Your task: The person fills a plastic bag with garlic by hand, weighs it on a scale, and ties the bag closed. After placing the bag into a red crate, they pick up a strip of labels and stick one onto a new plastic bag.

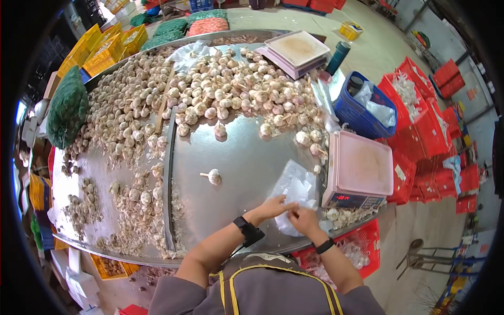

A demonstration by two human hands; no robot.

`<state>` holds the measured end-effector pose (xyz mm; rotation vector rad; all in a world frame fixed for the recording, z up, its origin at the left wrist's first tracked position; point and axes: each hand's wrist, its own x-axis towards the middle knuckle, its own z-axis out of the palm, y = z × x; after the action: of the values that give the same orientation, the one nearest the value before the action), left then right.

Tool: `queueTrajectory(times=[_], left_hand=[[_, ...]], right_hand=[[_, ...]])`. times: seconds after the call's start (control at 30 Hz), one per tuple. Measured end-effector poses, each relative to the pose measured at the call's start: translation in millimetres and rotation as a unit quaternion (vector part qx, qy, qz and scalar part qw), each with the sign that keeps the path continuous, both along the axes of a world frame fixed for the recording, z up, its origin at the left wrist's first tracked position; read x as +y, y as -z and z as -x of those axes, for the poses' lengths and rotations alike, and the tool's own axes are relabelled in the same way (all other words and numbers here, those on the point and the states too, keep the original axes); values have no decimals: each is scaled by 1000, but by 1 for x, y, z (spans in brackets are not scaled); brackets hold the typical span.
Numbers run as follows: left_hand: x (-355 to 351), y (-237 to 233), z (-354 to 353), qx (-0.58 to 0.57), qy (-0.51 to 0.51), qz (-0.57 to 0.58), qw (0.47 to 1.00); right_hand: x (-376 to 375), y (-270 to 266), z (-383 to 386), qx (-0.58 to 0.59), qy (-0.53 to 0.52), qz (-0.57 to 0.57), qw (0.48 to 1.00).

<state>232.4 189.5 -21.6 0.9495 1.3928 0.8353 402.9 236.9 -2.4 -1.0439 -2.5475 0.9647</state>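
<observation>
My left hand reaches over a stack of thin white plastic bags on the metal table. Its fingers are drawn together at the bag film. Close beside it, my right hand is closed, its fingertips pinching the film near the left fingertips. Part of the bag hangs below both hands. A single garlic bulb with a stem lies to the left of the bags. Beyond it spreads a big heap of garlic bulbs.
A pink-topped scale with a lit display stands right of my hands; another scale is farther back. A blue basket and red crates line the right. A metal divider splits the table. A green net sack sits left.
</observation>
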Motion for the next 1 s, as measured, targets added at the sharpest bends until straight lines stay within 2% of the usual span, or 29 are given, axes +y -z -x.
queueTrajectory(times=[0.03,0.1,0.17,0.23,0.3,0.33,0.37,0.4,0.43,0.47,0.53,0.57,0.63,0.67,0.73,0.77,0.8,0.83,0.87,0.9,0.97,1.0], left_hand=[[3,-9,1,-54,54,8,997],[7,2,-8,-28,44,-7,999],[15,1,-8,108,2,44,993],[11,-7,-1,89,-11,27,996],[5,-23,4,48,-30,-2,998],[-3,-53,1,-81,-19,-54,995],[-16,-97,-1,-211,-8,-101,972],[-27,-141,9,-227,72,-131,962],[-34,-172,25,-242,152,-162,945],[-37,-182,36,-243,156,-162,943],[-42,-192,52,-285,-4,-33,958],[-40,-175,58,-287,-8,-39,957],[-27,-115,71,-168,-65,-88,980],[-31,-102,78,-170,-70,-86,979],[-42,-78,95,-126,-103,-15,987],[-46,-53,103,-118,-125,-18,985],[-51,-50,109,-113,-134,-13,984],[-54,-47,113,-108,-144,-9,984],[-55,-43,117,-110,-144,-7,983],[-55,-42,120,-74,-148,18,986],[-60,-40,123,-40,-152,47,986],[-64,-39,123,238,-207,-53,947]], right_hand=[[-6,-1,1,-7,-24,-12,1000],[-11,-5,6,7,-13,-6,1000],[-6,-8,10,21,1,1,1000],[-3,-2,9,65,103,-43,992],[20,60,-20,29,82,-77,993],[32,105,-40,34,60,84,994],[34,93,-42,41,72,309,948],[34,81,-43,55,79,457,884],[33,70,-45,69,79,545,832],[32,59,-44,95,69,592,797],[30,39,-33,162,42,638,752],[28,27,-26,199,27,644,738],[26,-4,-15,261,-7,649,715],[24,-18,-7,284,-26,653,701],[19,-48,6,313,-52,672,669],[18,-62,10,319,-59,689,648],[16,-77,14,323,-66,706,626],[16,-84,17,334,-84,736,583],[15,-81,19,298,-47,730,613],[16,-71,22,296,-46,731,612],[13,-46,34,137,88,565,809],[6,-53,46,178,141,526,819]])
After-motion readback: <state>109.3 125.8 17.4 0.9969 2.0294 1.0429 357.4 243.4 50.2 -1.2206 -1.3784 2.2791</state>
